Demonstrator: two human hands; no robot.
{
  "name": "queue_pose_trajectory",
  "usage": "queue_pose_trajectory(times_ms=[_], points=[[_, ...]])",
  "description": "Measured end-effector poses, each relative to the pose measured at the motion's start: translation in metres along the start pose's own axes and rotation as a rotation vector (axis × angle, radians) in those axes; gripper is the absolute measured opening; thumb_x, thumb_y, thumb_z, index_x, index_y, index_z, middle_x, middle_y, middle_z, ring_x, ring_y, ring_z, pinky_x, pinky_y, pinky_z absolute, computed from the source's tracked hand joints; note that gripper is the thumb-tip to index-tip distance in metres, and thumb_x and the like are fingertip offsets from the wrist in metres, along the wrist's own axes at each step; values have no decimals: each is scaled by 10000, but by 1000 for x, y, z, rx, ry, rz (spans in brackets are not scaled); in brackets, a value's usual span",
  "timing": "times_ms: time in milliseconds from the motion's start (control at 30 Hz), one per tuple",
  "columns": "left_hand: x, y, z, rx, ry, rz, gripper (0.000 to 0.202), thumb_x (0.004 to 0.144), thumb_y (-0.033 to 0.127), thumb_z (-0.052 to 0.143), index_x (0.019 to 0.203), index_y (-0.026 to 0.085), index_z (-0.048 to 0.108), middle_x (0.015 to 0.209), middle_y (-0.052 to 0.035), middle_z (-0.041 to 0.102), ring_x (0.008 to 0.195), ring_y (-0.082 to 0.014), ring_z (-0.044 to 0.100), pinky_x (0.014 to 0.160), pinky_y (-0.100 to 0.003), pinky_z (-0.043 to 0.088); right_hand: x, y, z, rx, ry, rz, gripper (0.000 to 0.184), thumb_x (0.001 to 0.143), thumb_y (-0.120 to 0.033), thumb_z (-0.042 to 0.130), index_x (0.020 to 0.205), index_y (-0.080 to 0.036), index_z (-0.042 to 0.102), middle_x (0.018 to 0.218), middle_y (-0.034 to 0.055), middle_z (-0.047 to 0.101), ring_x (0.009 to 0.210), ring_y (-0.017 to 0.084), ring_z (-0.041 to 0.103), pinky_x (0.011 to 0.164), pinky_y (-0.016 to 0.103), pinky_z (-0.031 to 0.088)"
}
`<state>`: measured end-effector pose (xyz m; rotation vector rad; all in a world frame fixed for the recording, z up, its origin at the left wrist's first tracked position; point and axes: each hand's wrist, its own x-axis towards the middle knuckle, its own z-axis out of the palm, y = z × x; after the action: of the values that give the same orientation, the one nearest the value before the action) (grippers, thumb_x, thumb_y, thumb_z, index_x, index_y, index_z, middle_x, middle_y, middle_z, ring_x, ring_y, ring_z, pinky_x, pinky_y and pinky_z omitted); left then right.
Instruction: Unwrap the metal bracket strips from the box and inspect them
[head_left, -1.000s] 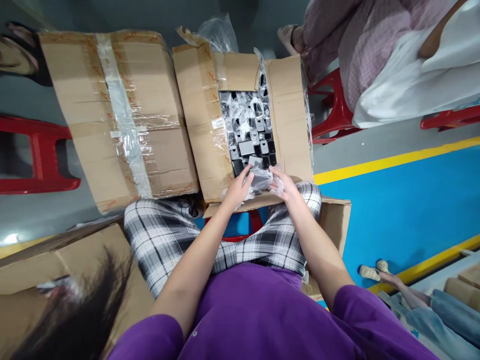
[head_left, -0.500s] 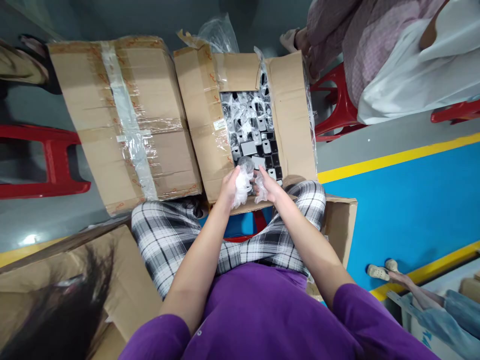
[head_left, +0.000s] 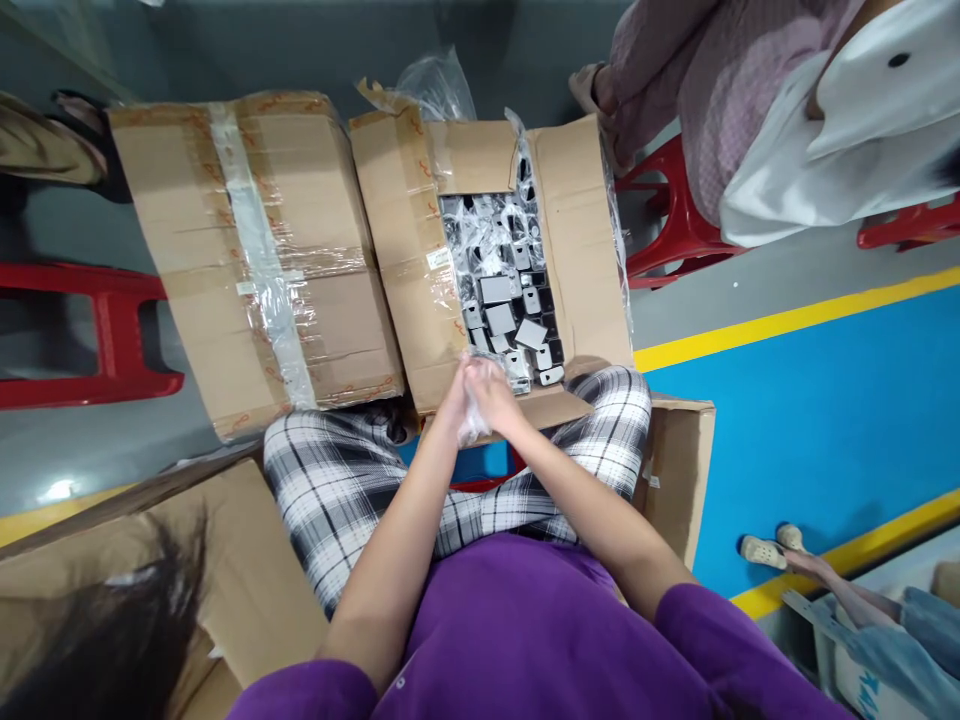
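Note:
My left hand (head_left: 455, 388) and my right hand (head_left: 491, 392) press together over the near edge of an open cardboard box. Both are closed around a crumpled clear plastic bag (head_left: 474, 424), whose lower part hangs out beneath them. Whether anything else is inside the grip is hidden. Beyond my hands, the open box (head_left: 585, 220) holds many small grey and black rectangular pieces (head_left: 500, 320), with more clear plastic film (head_left: 491, 235) lying over those at the far end. A few grey pieces lie loose on top.
A taped cardboard box (head_left: 180, 230) stands to the left, close against the open one. Another open box (head_left: 679, 470) is by my right knee, and a large one (head_left: 262, 570) at lower left near a person's dark hair. Red stools (head_left: 675, 215) and people sit around.
My hands were apart, each with some clear plastic; now the right has moved left and they are pressed together. An additional loose grey piece shows at the right of the box's contents.

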<state>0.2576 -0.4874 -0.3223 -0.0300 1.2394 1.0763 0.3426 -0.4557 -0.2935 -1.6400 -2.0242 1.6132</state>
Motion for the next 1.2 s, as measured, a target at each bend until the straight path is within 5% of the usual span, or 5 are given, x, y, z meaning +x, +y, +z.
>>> queue_pose_trajectory(times_ms=[400,633,800,1000,1200], points=[[-17,31,-8,-278,82,-46,292,838,455,589,927,188,668,979,-84,738,1082,-252,674,944,-358,546,-32,-7,1,-120,9,-385,1136,822,-664,612,1589,-199,-85,1654,162,109,1540,305,122,1220,493,248],[-34,25,11,-313,83,17,397,940,535,403,1074,250,646,1132,-44,710,1272,-198,568,996,-328,522,-24,-23,9,-279,105,-314,498,1019,-376,339,1501,-270,408,1546,53,430,1520,219,213,1258,495,137],[-54,16,6,-142,-17,-39,680,886,762,294,1252,266,582,1111,-76,716,1169,-251,630,933,-389,541,-25,-31,11,-404,27,-263,441,998,-316,407,1410,-215,531,1623,87,307,1546,280,115,1242,584,18],[-38,6,-8,134,237,-101,638,852,779,342,866,191,589,648,-38,616,601,-170,624,585,-291,528,-20,-5,-45,-162,-289,-296,486,995,-288,445,1474,-206,436,1492,103,511,1374,201,481,1134,367,398],[-32,-4,-17,713,190,-59,439,766,574,622,575,205,479,441,52,418,436,-121,434,467,-245,349,24,49,-93,-626,-372,217,327,911,-219,599,1196,-70,665,1213,218,691,1158,316,649,997,393,494]])
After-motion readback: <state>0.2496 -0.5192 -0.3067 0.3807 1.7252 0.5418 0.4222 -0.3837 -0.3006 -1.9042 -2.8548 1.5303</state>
